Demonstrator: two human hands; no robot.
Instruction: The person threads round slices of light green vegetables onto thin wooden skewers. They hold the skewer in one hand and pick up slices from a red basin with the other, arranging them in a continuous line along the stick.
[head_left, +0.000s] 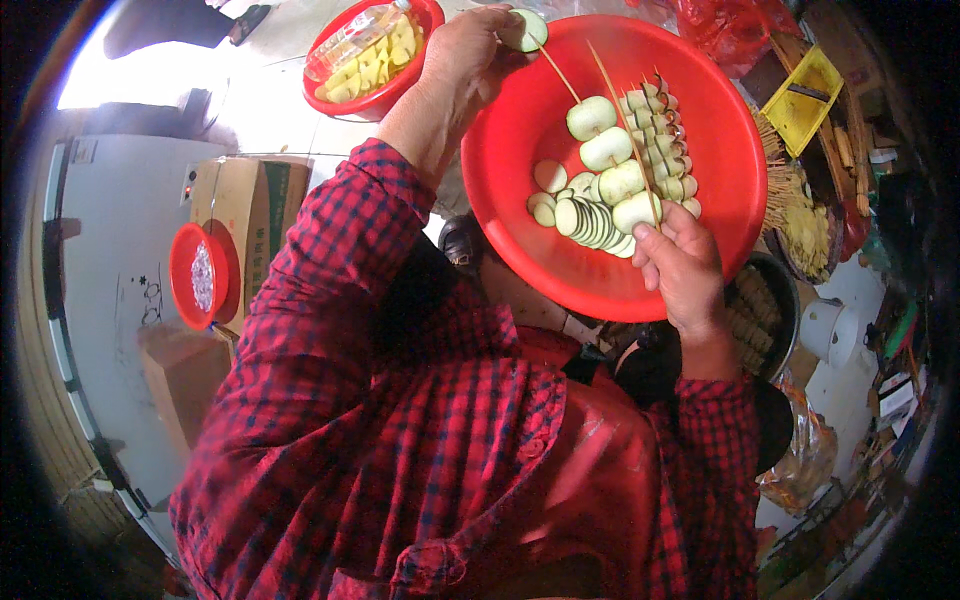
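My left hand (466, 60) pinches a round pale-green vegetable slice (527, 30) at the tip of a bamboo skewer (556, 69). Several folded slices (606, 148) are threaded along that skewer. At its lower end, my right hand (681, 262) grips the skewer beside the lowest folded slice. A second, bare skewer (622, 112) rises from the same fingers. Both hands are over a large red plastic basin (517, 247). Inside it lie a fanned row of loose dark-edged slices (592, 223) and several filled skewers (660, 142) at the right.
A smaller red basin (311, 71) at the upper left holds yellow slices (375, 64) and a plastic bottle (352, 37). Left stand a cardboard box (247, 225) and a red bowl (220, 259). On the right are a yellow tray (802, 105), bundled sticks (776, 176) and a dark pot (787, 300).
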